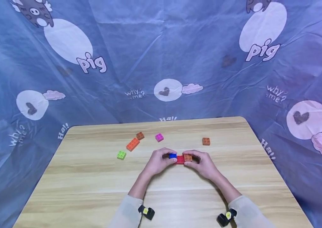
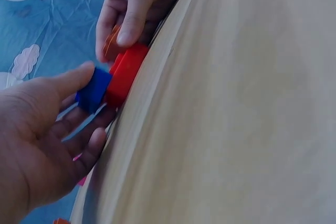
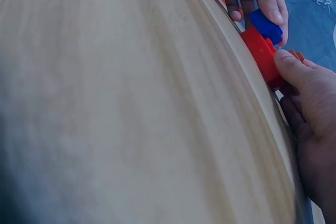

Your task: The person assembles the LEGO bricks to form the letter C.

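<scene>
A red toy building block [image 1: 180, 160] sits on the table between both hands. At its left end my left hand [image 1: 158, 162] pinches a small blue block [image 1: 172, 155] between thumb and fingers. In the left wrist view the blue block [image 2: 94, 90] looks tilted against the red block [image 2: 127, 74]; whether it is seated on the studs I cannot tell. My right hand [image 1: 205, 164] grips an orange-brown block [image 1: 188, 157] over the right end of the red one. That block is mostly hidden by the right thumb [image 3: 292, 67] in the right wrist view.
Loose blocks lie farther back on the wooden table [image 1: 92, 177]: lime green [image 1: 121, 155], long orange [image 1: 132, 144], brown [image 1: 140, 136], magenta [image 1: 159, 137] and, at right, another orange-brown one [image 1: 206, 141]. A blue printed cloth [image 1: 138, 63] hangs behind the table.
</scene>
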The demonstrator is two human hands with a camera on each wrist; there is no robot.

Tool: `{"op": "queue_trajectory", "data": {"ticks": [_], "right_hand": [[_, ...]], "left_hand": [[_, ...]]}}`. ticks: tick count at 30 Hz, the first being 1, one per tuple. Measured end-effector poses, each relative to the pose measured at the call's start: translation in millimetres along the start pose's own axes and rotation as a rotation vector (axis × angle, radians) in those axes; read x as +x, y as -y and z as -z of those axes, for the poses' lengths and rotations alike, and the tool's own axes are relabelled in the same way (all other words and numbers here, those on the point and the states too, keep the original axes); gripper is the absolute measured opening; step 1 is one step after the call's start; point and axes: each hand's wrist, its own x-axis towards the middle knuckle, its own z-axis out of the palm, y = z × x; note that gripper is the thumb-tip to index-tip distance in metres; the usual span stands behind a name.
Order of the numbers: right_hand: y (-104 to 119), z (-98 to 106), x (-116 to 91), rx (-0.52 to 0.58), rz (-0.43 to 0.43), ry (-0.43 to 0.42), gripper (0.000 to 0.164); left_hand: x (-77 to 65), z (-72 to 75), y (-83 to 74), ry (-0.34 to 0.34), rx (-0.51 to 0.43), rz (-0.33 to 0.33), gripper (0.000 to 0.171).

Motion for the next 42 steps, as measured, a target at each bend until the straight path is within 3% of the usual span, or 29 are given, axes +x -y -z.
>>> {"op": "queue_trajectory", "data": {"ticks": [3, 5, 12, 17, 21, 27, 37, 42], "right_hand": [[1, 0, 0, -0.016, -0.002, -0.005, 0.042], [2, 1, 0, -0.028, -0.006, 0.000, 0.042], [3, 0, 0, -0.043, -0.018, 0.007, 0.043], [0, -3, 1, -0.049, 0.000, 0.022, 0.043], [1, -3, 1, -0.033, 0.000, 0.032, 0.043], [3, 2, 0, -0.022, -0.024, 0.029, 0.044], [5, 3, -2, -0.021, -0.037, 0.034, 0.043], [6, 4, -2, -0.020, -0.035, 0.030, 0.043]], "left_hand": [[3.7, 8.3, 2.7, 0.032, -0.018, -0.034, 0.027], [7.3, 15.6, 5.3, 0.010, -0.030, -0.047, 0.026], [22.1, 39.9, 19.0, -0.226, -0.024, -0.026, 0.033], [32.5, 47.1, 24.4, -0.314, 0.026, 0.023, 0.051], [39.9, 49.2, 28.5, -0.307, 0.061, 0.070, 0.061], [51.4, 49.1, 33.8, -0.244, 0.135, 0.122, 0.056], [53.4, 47.1, 33.8, -0.240, 0.142, 0.132, 0.043], [48.8, 47.7, 30.1, -0.208, 0.103, 0.097, 0.040]]}}
